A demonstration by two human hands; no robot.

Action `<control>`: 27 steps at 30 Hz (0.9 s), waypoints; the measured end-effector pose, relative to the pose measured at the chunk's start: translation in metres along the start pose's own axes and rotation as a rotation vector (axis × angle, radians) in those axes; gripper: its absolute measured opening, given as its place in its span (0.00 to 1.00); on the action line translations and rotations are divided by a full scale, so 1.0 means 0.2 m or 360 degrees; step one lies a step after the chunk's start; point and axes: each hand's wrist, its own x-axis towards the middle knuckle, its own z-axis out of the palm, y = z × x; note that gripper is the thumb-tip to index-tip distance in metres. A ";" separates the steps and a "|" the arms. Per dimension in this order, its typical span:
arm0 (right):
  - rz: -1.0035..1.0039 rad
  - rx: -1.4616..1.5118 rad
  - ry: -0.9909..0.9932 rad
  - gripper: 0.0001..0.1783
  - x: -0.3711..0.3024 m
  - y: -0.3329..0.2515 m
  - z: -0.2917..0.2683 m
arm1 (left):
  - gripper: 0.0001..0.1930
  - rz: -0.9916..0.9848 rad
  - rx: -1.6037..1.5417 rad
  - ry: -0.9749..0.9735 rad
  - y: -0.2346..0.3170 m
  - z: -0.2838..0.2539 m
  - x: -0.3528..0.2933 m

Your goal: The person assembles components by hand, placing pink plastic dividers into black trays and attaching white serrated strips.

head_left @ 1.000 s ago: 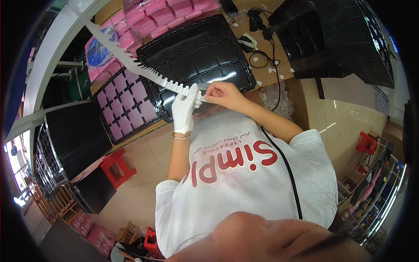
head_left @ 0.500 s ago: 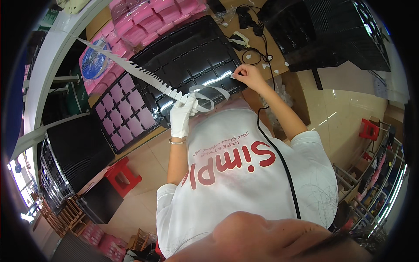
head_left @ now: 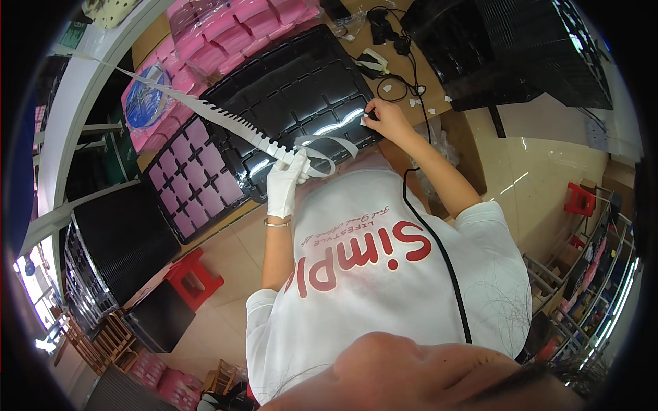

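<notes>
My left hand (head_left: 282, 186), in a white glove, is closed on a long white strip (head_left: 236, 125) edged with small tooth-like tabs. The strip runs away to the far left, and a loose loop of it (head_left: 332, 144) curls to the right of the glove. Bare-fingered, my right hand (head_left: 388, 120) pinches a small white piece (head_left: 363, 122) at its fingertips, above the near right edge of a black plastic tray (head_left: 291, 75) with a grid of compartments. I cannot tell whether the piece touches the tray.
Pink moulded trays (head_left: 233, 34) and a blue roll (head_left: 146, 99) lie at the back left. A tray with lilac compartments (head_left: 188, 171) is at left. Black tray stacks (head_left: 507, 55) stand right. Cables (head_left: 404, 44) and white scraps (head_left: 432, 110) lie on the table. Red stools (head_left: 194, 277) stand on the floor.
The strip's far end has shifted and now trails further to the upper left. My right fingers have changed their pose slightly, and the white piece shows more. My left hand is almost still.
</notes>
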 end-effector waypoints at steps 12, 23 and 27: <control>-0.0295 0.0014 0.0177 0.09 0.01 0.07 0.05 | 0.10 -0.0006 0.0028 -0.0064 0.01 -0.01 -0.01; -0.0640 -0.0200 0.0262 0.06 -0.05 0.04 0.05 | 0.11 0.0024 0.0023 -0.0082 -0.05 -0.04 0.01; 0.0019 0.0861 0.0372 0.03 -0.24 0.27 -0.02 | 0.09 0.0456 0.0252 -0.0080 -0.08 -0.17 -0.07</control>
